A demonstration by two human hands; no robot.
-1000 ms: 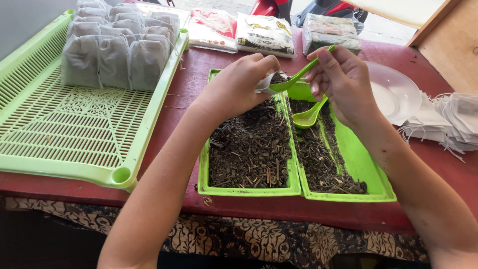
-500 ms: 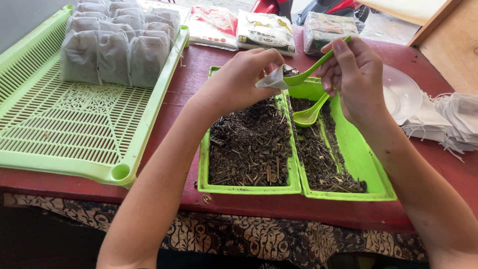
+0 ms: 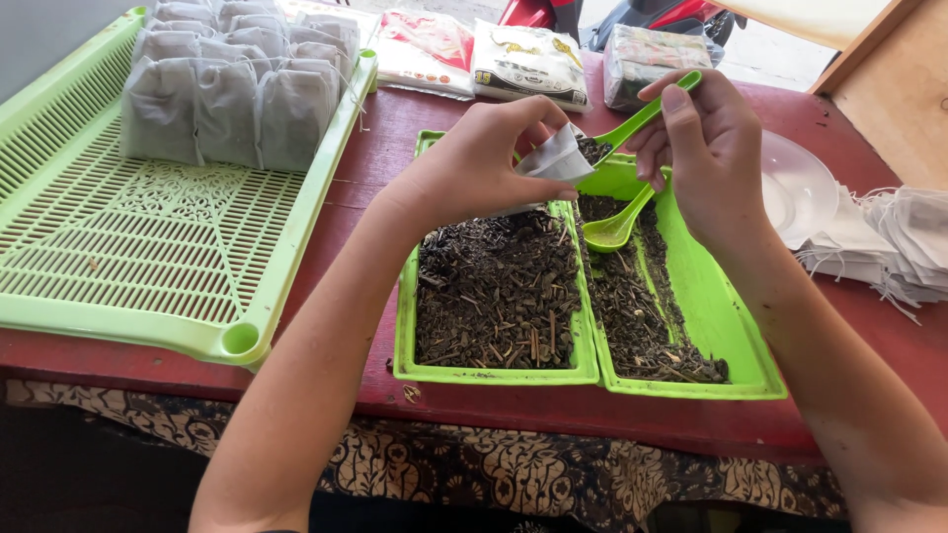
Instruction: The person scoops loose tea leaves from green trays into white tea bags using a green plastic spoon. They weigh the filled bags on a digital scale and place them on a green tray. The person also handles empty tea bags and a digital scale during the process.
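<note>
Since the earlier frames the right hand [image 3: 716, 148] has been lifting the green spoon [image 3: 647, 114] higher, so its bowl is now meeting the mouth of the small white bag [image 3: 558, 158] instead of hanging beside it. The left hand [image 3: 474, 168] is pinching that bag at its top edge, above the far end of the two small trays; the right hand's fingers are closing around the spoon's handle.

At the far left, the big slotted green tray [image 3: 148, 247] is holding rows of filled white bags [image 3: 227, 89] at its far end. Next, the left small tray [image 3: 494, 375] is lying full of dark dried leaves [image 3: 499, 291]. The right small tray [image 3: 726, 316] is holding a thinner strip of leaves and a second green spoon [image 3: 612, 229]. Behind them, printed packets [image 3: 474, 59] are lying on the red table [image 3: 592, 415]. At the right, a clear plastic lid [image 3: 805, 188] and a heap of empty white bags [image 3: 899, 247] are sitting past the right forearm.
</note>
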